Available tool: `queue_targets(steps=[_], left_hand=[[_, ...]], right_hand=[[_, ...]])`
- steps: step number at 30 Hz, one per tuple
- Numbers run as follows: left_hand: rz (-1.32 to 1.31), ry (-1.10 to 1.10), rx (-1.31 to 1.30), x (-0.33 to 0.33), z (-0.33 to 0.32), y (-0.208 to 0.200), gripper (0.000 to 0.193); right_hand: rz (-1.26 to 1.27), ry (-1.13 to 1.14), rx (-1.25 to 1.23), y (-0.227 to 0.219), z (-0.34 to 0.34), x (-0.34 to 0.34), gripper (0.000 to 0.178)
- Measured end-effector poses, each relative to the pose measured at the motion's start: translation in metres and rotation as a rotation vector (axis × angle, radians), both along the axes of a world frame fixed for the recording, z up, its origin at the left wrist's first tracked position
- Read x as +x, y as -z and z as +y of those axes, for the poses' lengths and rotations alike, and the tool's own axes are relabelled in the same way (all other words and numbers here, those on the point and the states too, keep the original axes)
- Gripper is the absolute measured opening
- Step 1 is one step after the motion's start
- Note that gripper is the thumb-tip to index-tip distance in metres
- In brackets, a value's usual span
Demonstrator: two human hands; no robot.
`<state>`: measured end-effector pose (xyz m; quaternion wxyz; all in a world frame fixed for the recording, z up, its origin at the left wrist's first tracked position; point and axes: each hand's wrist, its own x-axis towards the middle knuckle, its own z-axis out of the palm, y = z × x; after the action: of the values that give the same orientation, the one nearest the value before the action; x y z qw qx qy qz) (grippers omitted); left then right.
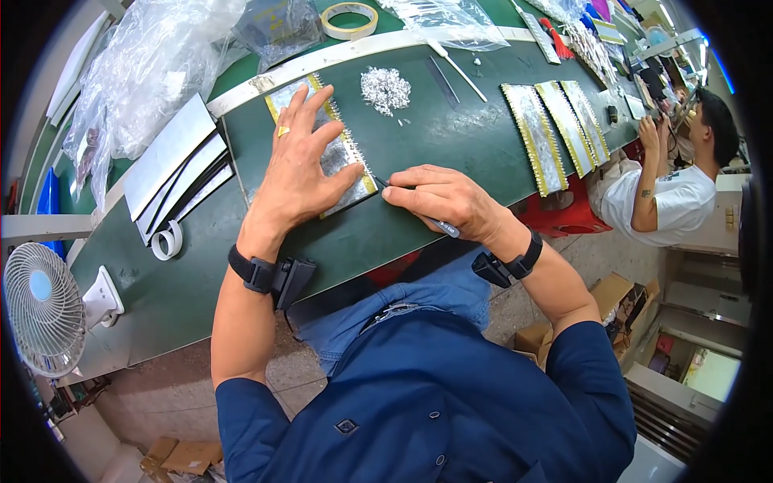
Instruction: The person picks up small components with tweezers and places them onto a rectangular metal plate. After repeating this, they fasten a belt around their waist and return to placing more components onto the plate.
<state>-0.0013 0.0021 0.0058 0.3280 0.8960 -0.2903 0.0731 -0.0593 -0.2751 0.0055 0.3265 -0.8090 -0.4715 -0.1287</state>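
Observation:
My left hand (302, 165) lies with its fingers spread over a flat silver-grey panel (338, 161) with yellow edging. Small white pieces form a toothed row along the panel's right edge, and my hand hides much of its surface. At that edge, near its lower right corner, my right hand (439, 197) is closed around slim dark tweezers (445, 229); their tips are too small to make out clearly. Beyond the panel lies a loose pile of small white pieces (386, 90). Similar panels (535, 137) with white toothed edges stand side by side to the right.
Silvery sheets (173, 165) and a white tape roll (167, 241) lie to the left, near a white fan (44, 302). Plastic bags (153, 72) and a yellowish tape roll (349, 20) are at the back. A co-worker (672, 173) sits at the right.

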Motion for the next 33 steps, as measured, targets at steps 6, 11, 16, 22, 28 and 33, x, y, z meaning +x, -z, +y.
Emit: queue_targets(steps=[6,11,16,22,28,33], left_hand=[[0.0,0.008,0.0,-0.001,-0.003,0.001,0.052],[0.007,0.015,0.006,-0.001,-0.006,0.003,0.051],[0.013,0.026,-0.009,-0.001,-0.009,0.003,0.048],[0.013,0.035,-0.021,-0.004,-0.005,0.001,0.047],[-0.007,0.017,-0.051,-0.003,-0.007,0.0,0.045],[-0.028,0.003,-0.072,-0.003,-0.007,-0.002,0.044]], right_hand=[[0.014,0.006,0.005,-0.001,0.001,0.0,0.049],[-0.006,0.011,-0.002,-0.001,0.001,0.001,0.047],[0.005,0.04,0.036,0.0,0.0,0.0,0.037],[0.474,0.526,0.333,-0.003,0.003,-0.006,0.022],[0.786,0.674,0.534,-0.006,-0.007,0.021,0.025],[0.74,0.679,0.542,-0.006,-0.006,0.025,0.026]])
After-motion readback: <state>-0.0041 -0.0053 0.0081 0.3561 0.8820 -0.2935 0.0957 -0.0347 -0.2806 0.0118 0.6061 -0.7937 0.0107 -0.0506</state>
